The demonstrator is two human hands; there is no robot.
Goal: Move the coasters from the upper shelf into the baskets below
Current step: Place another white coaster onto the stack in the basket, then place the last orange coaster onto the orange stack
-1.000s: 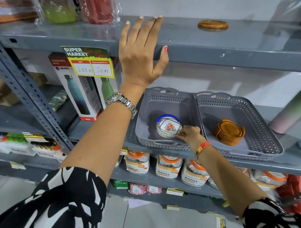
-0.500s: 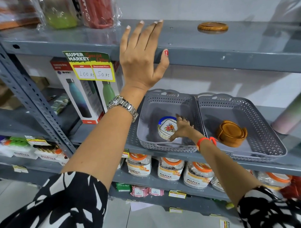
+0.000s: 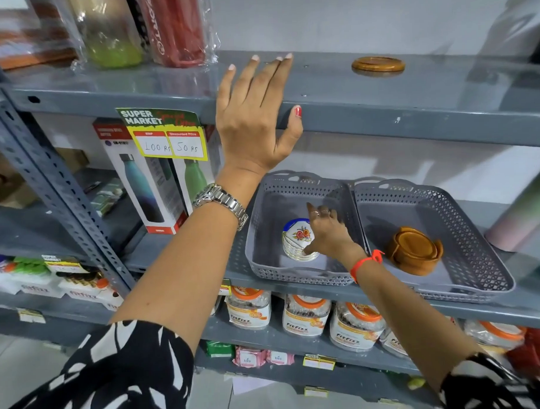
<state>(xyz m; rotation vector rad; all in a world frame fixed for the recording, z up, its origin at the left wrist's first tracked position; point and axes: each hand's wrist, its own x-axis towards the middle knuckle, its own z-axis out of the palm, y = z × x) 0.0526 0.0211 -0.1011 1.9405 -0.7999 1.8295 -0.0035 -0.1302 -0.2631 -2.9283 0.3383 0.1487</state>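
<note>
Head view: the upper shelf [image 3: 381, 108] bears the flat, empty left hand [image 3: 253, 125]. The left basket [image 3: 263, 235] holds white coasters [image 3: 297, 240], the right hand [image 3: 325, 233] loosely touching them. One wooden coaster [image 3: 378, 66], light, stiff, likely pinched by its rim, remains far right.

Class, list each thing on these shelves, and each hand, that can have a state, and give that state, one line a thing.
Wooden coaster: lying flat on the upper shelf, not yet moved.
White floral coasters: stacked in the left basket.
Brown coaster set: resting in the right basket.
Left hand: open, flat on the upper shelf edge.
Right hand: fingers spread, thumb at the white stack, holding nothing.
</note>
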